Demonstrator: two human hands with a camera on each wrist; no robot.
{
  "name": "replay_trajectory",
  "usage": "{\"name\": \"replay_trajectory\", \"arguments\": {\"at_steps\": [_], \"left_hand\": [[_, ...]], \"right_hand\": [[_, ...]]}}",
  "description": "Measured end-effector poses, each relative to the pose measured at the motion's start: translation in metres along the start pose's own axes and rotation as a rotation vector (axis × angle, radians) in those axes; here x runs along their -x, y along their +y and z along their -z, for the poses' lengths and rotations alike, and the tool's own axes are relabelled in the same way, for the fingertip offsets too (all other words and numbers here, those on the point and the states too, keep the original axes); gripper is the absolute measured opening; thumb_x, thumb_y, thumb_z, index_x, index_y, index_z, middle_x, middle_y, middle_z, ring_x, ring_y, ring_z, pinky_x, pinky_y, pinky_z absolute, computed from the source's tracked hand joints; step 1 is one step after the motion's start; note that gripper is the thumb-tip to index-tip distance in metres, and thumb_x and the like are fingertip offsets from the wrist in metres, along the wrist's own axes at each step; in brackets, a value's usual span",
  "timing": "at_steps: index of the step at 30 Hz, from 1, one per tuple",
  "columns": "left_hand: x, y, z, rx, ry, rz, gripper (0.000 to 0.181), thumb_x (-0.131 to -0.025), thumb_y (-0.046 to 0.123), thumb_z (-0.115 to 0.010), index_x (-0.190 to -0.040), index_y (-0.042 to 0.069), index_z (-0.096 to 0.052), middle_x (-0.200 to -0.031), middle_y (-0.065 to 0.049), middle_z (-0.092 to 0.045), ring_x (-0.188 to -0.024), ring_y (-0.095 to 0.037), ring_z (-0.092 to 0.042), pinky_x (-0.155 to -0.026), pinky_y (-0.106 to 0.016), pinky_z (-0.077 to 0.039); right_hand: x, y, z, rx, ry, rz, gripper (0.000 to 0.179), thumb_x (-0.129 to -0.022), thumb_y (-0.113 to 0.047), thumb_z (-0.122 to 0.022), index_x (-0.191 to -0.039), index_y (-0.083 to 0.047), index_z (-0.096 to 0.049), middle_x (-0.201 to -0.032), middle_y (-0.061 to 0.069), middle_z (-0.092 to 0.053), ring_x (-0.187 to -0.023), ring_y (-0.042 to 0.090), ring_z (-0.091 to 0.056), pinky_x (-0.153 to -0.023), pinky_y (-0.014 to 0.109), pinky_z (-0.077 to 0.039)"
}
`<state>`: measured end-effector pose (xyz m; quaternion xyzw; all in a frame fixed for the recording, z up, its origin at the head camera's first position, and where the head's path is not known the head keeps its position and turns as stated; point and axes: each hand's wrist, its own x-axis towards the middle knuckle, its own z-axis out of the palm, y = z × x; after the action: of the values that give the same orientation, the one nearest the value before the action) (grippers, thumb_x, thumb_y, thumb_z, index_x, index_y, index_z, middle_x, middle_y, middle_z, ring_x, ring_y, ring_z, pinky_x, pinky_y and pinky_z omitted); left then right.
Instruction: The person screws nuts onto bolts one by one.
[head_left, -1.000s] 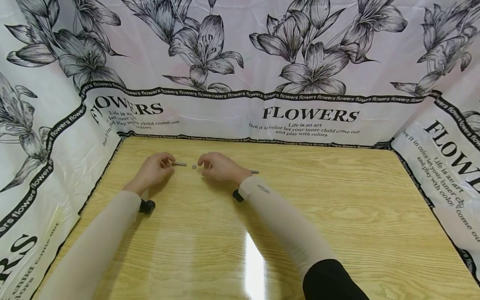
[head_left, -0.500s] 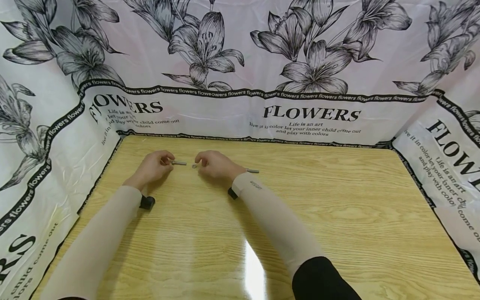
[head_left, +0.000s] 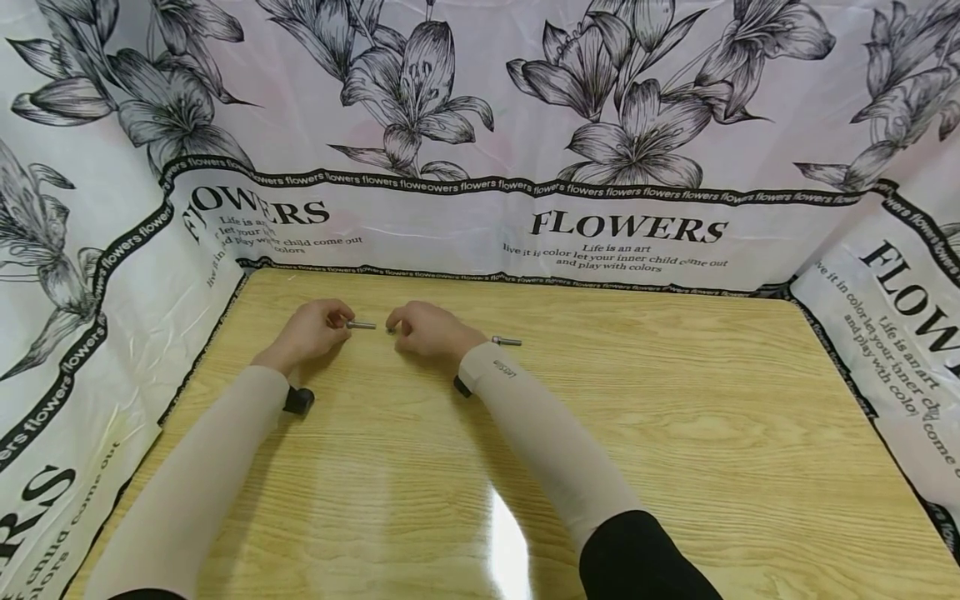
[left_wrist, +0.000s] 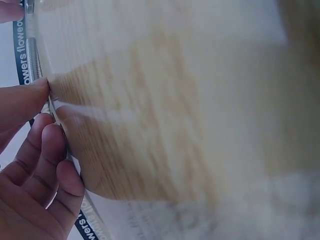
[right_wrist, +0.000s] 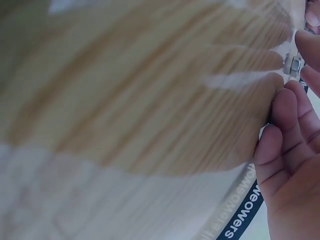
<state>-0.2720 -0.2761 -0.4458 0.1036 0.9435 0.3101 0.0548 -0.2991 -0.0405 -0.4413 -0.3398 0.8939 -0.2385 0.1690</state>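
Observation:
My left hand [head_left: 313, 327] pinches a silver bolt [head_left: 363, 325] between thumb and fingertips. The bolt's threaded shaft [left_wrist: 33, 59] points toward the right hand in the left wrist view. My right hand [head_left: 433, 328] is just to the right, its thumb and forefinger closed about a small hex nut [right_wrist: 294, 65] at the tabletop. In the head view the nut is partly hidden by these fingertips. A second silver bolt [head_left: 507, 341] lies on the table beside the right wrist.
The wood-grain table [head_left: 675, 417] is glossy and reflects light near its front. A flower-printed cloth [head_left: 480, 233] hangs along the back and both sides. Black wrist cameras [head_left: 299, 401] sit on the inner side of each wrist.
My right hand has moved slightly left, its fingertips coming to the nut, and the second bolt shows more fully behind the wrist. The left hand keeps holding its bolt in much the same place.

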Motion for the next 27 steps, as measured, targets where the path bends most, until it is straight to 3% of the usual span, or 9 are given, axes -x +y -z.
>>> {"name": "replay_trajectory", "arguments": {"at_steps": [11, 18, 27], "left_hand": [[-0.0025, -0.0013, -0.0011, -0.031, -0.015, 0.017, 0.017, -0.089, 0.007, -0.064, -0.105, 0.001, -0.065, -0.093, -0.013, -0.062, -0.088, -0.027, -0.055, -0.078, -0.040, -0.045], [-0.0008, -0.0005, -0.0018, -0.029, -0.018, 0.034, 0.017, -0.091, 0.008, -0.063, -0.106, 0.000, -0.065, -0.096, -0.014, -0.062, -0.090, -0.028, -0.056, -0.080, -0.042, -0.046], [0.0011, 0.0021, -0.0011, -0.058, -0.013, 0.021, 0.013, -0.091, 0.006, -0.062, -0.102, -0.001, -0.065, -0.095, -0.016, -0.061, -0.088, -0.029, -0.056, -0.079, -0.043, -0.046]], "right_hand": [[-0.0023, 0.0014, -0.0019, 0.044, -0.002, -0.006, 0.022, -0.090, -0.019, -0.066, -0.112, -0.018, -0.064, -0.096, -0.003, -0.060, -0.089, 0.011, -0.054, -0.079, 0.026, -0.045], [-0.0015, 0.0015, -0.0018, 0.029, -0.005, -0.008, 0.030, -0.091, -0.017, -0.065, -0.121, -0.015, -0.062, -0.100, -0.003, -0.061, -0.091, 0.012, -0.055, -0.082, 0.026, -0.046], [0.0002, 0.0017, -0.0004, 0.038, -0.014, 0.011, 0.012, -0.093, -0.017, -0.063, -0.104, -0.015, -0.067, -0.097, -0.005, -0.062, -0.091, 0.010, -0.055, -0.083, 0.023, -0.046]]}}
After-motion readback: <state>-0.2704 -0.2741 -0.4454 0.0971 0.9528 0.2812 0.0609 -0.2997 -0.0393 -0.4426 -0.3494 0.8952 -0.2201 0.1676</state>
